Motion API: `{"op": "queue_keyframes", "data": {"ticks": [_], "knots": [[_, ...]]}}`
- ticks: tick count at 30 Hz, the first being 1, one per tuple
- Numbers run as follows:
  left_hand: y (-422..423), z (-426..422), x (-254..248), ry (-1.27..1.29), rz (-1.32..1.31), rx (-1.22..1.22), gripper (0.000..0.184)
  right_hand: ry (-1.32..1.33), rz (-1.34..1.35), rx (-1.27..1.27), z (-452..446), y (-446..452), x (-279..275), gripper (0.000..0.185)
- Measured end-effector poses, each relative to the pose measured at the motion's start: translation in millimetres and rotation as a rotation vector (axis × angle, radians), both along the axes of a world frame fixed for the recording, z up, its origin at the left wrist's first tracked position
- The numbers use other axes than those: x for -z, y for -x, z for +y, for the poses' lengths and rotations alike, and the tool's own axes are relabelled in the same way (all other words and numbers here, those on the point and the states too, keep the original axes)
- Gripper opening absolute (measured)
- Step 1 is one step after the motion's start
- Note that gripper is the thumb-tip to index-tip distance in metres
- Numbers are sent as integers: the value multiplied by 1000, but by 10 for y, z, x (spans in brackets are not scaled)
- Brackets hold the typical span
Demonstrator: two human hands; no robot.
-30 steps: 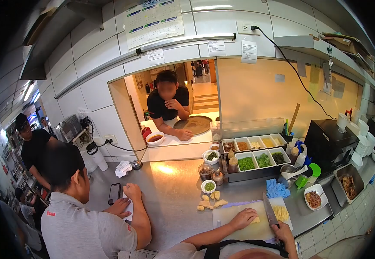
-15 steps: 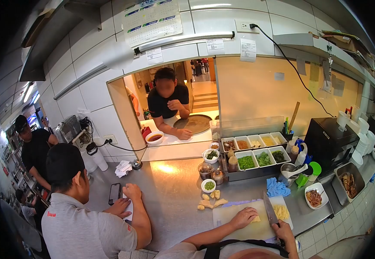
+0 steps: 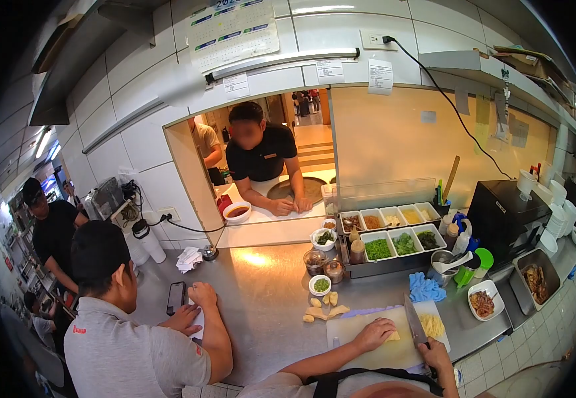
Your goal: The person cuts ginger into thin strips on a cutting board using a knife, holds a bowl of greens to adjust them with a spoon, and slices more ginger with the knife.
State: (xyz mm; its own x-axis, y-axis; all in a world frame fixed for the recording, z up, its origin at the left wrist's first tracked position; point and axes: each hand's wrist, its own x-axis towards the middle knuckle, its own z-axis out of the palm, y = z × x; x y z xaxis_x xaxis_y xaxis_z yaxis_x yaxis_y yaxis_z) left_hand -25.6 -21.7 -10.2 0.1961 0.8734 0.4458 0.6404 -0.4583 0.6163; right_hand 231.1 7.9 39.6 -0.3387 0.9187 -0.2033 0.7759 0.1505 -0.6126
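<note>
My right hand (image 3: 436,355) is wrapped round the handle of a kitchen knife (image 3: 415,320), whose blade points away from me over the cutting board (image 3: 349,331). On the board, my left hand (image 3: 374,334) curls its fingers over a pale yellow piece of ginger (image 3: 393,336), mostly hidden beneath them. The blade lies just right of that piece; whether they touch, I cannot tell. Thin pale yellow shreds (image 3: 432,326) are heaped to the right of the knife. Several knobs of ginger (image 3: 316,312) rest on the steel counter past the board's left corner.
Behind the board stands a rack of toppings (image 3: 404,244), with a crumpled blue cloth (image 3: 426,288) in front. A white bowl of meat (image 3: 482,304) sits to the right. At left, a co-worker (image 3: 135,338) leans on the counter by a phone (image 3: 176,298). Another person (image 3: 261,156) leans at the hatch.
The person at the hatch has lowered a raised hand, and both hands now meet on the ledge. Someone behind has come further into view. My hands and the knife look unmoved.
</note>
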Motion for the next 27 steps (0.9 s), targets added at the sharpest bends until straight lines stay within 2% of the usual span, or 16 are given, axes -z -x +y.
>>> {"op": "queue_keyframes", "data": {"ticks": [5, 7, 8, 9, 12, 14, 18, 20, 27], "knots": [[19, 74, 142, -34, -28, -25, 21, 94, 32, 40, -72, 54, -182, 39], [-10, 62, 277, -11, -54, -48, 23, 46, 15, 12, 28, -19, 73, 42], [-14, 75, 294, 33, -67, -64, 24, -158, 24, -46, 42, -49, 189, 43], [-12, 63, 285, 3, -70, -54, 27, -50, 4, -17, 18, -15, 71, 46], [7, 71, 253, -32, 29, -43, 23, -72, 14, -37, 29, -26, 140, 46], [27, 58, 133, -81, 65, -15, 22, -59, 64, -98, -42, 24, -68, 44], [17, 39, -59, -99, 108, -28, 16, -221, -236, -91, -166, 59, -70, 28], [7, 13, -102, -89, 43, -30, 16, -233, -301, -86, -268, 96, -179, 27], [-17, -31, -127, -89, 26, -71, 16, -257, -337, -177, -485, 310, -329, 24]]}}
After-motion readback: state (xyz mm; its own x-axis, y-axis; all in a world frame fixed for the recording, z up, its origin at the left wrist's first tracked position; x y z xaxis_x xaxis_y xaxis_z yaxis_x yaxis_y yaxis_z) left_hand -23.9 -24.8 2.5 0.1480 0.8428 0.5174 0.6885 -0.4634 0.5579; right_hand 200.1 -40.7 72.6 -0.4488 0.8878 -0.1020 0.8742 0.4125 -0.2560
